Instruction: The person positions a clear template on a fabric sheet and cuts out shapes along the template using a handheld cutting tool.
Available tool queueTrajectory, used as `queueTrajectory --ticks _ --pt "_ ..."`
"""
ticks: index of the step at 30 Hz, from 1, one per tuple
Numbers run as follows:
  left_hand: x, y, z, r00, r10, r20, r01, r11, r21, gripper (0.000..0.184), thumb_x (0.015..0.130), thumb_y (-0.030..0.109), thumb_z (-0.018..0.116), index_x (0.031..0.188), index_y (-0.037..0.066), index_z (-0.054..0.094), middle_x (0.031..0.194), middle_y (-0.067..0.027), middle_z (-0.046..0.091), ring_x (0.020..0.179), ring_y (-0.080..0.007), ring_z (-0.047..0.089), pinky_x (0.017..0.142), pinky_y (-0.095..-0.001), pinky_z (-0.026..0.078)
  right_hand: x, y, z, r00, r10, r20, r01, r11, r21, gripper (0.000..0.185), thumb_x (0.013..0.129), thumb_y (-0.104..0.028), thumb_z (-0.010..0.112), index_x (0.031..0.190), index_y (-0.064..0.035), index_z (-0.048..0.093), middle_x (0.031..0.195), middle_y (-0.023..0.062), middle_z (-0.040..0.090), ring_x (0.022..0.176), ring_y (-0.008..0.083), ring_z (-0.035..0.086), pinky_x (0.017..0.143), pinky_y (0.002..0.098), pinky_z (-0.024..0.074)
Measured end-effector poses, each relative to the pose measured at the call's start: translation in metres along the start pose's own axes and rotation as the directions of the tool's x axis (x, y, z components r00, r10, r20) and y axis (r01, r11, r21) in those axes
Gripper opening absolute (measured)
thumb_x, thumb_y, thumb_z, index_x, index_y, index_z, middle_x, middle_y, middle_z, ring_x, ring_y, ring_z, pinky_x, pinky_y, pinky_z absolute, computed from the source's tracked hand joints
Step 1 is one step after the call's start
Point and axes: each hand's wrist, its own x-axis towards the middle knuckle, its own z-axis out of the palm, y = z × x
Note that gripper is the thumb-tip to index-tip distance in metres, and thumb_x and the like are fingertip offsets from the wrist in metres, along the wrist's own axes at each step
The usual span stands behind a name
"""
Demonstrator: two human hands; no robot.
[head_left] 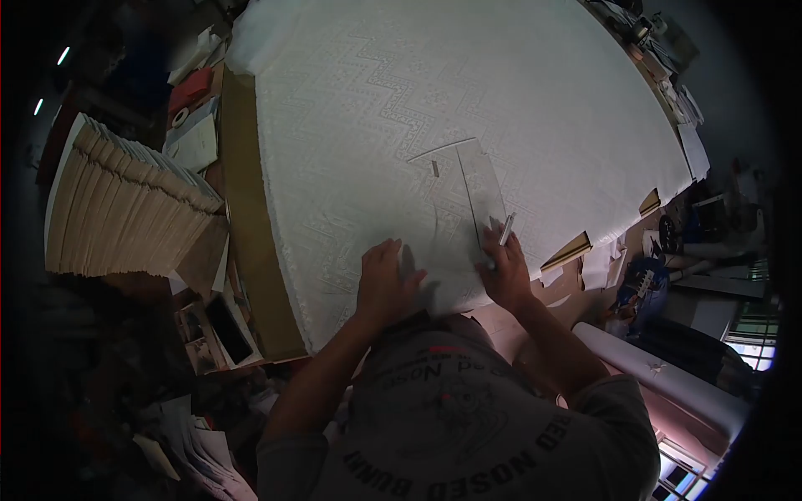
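Observation:
White fabric with a raised zigzag pattern [334,125] covers the table. My left hand [386,280] rests on it near the front edge, fingers together and thumb apart, holding nothing. To its right, my right hand [505,271] has its fingers wrapped round a slim silvery pen [507,229], which points up and away. A clear ruler-like template [480,179] lies on the fabric just beyond my right hand, its near end close to the fingertips. Left of the template is a small dark piece [435,169].
A tall stack of papers or folders [134,204] stands at the left, with a red item [190,90] behind it. A dark-screened phone-like object [230,328] lies at the lower left. Rolls of material [660,376] are at the lower right. Small items line the right table edge.

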Motion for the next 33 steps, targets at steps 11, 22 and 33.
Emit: queueTrajectory --ticks 11,22,33 --pt "0.015 -0.028 -0.071 0.900 -0.433 -0.040 0.435 0.899 0.047 0.086 0.089 0.050 0.080 0.143 -0.010 0.052 0.137 -0.0316 0.060 0.128 -0.0462 0.056 0.110 -0.0513 0.045 -0.014 0.044 -0.001 0.963 0.142 -0.231 -0.154 0.987 -0.037 0.062 0.084 -0.004 0.078 0.140 0.0008 0.050 0.144 0.0259 0.061 0.140 0.0479 0.054 0.119 0.0584 0.0394" --pt "0.054 -0.050 -0.070 0.855 -0.518 0.009 0.513 0.845 -0.149 0.064 0.091 0.046 0.078 0.125 -0.007 0.064 0.112 -0.0275 0.073 0.106 -0.0368 0.073 0.093 -0.0435 0.056 0.012 0.047 0.003 0.956 0.110 -0.270 -0.115 0.993 -0.006 0.056 0.088 -0.005 0.077 0.139 -0.0015 0.054 0.134 0.0220 0.067 0.126 0.0439 0.063 0.108 0.0531 0.0488" --pt "-0.040 -0.138 -0.178 0.812 -0.509 -0.287 0.555 0.825 0.107 0.068 0.091 0.026 0.079 0.147 -0.002 0.051 0.134 -0.0314 0.065 0.129 -0.0465 0.061 0.110 -0.0493 0.046 0.014 0.057 0.016 0.935 0.141 -0.324 -0.185 0.977 -0.108 0.046 0.094 -0.004 0.067 0.138 0.0016 0.054 0.135 0.0220 0.067 0.114 0.0403 0.067 0.100 0.0476 0.0530"
